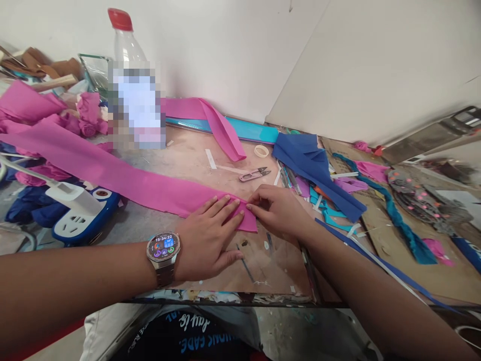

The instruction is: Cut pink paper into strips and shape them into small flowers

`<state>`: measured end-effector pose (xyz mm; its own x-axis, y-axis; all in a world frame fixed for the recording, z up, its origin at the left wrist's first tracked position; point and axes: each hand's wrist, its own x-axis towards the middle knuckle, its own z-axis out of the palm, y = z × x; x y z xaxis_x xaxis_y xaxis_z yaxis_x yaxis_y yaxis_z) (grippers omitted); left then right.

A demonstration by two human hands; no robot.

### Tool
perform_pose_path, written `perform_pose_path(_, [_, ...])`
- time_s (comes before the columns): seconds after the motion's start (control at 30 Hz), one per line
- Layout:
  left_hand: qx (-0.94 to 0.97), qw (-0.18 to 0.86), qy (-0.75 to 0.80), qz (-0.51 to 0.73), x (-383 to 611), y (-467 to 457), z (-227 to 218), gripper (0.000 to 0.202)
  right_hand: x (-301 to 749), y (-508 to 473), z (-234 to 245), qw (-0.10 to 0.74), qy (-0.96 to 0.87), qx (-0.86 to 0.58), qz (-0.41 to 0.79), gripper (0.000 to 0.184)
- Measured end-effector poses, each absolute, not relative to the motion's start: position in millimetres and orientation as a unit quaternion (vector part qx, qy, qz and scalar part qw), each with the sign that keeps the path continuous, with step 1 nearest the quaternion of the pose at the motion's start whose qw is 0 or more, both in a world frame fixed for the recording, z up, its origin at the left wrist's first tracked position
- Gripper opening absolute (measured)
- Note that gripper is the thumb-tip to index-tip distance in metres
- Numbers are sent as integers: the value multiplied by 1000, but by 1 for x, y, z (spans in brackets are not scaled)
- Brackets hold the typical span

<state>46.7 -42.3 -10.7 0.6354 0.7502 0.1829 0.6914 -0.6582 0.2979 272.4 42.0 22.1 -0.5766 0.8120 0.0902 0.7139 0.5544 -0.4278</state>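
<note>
A long pink fabric strip (112, 173) runs from the far left across the table to its end in front of me. My left hand (210, 235), with a watch on the wrist, lies flat on that end with its fingers stretched out. My right hand (276, 210) pinches the corner of the strip's end between its fingertips, touching the left hand's fingers. Small thread snips (254, 174) lie just beyond the hands.
A plastic bottle (130, 85) with a red cap stands at the back left. A power strip (80, 220) with a white plug sits at left. Blue fabric (319, 173), teal and pink scraps and a tape roll (261, 150) lie to the right. The table edge runs near me.
</note>
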Motion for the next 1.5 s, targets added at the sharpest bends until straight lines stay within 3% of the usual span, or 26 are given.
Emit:
perform_pose_path(0.2, [899, 100, 400, 149, 46, -42, -11, 79, 271, 37, 21, 157, -850, -455, 215, 12])
perform_pose_path(0.4, [896, 104, 406, 150, 48, -43, -11, 80, 268, 33, 19, 204, -789, -460, 352, 25])
perform_pose_path(0.6, [897, 102, 403, 154, 47, -43, -12, 78, 268, 37, 14, 232, -774, -483, 337, 32])
perform_pose_path(0.9, [901, 99, 401, 137, 49, -40, -4, 73, 261, 29, 16, 227, -801, -488, 262, 23])
perform_pose_path(1.3, [910, 100, 381, 128, 44, -29, -4, 73, 265, 32, 15, 254, -783, -464, 328, 13])
perform_pose_path(1.5, [904, 118, 388, 135, 43, -30, -7, 72, 263, 31, 15, 219, -790, -457, 345, 9])
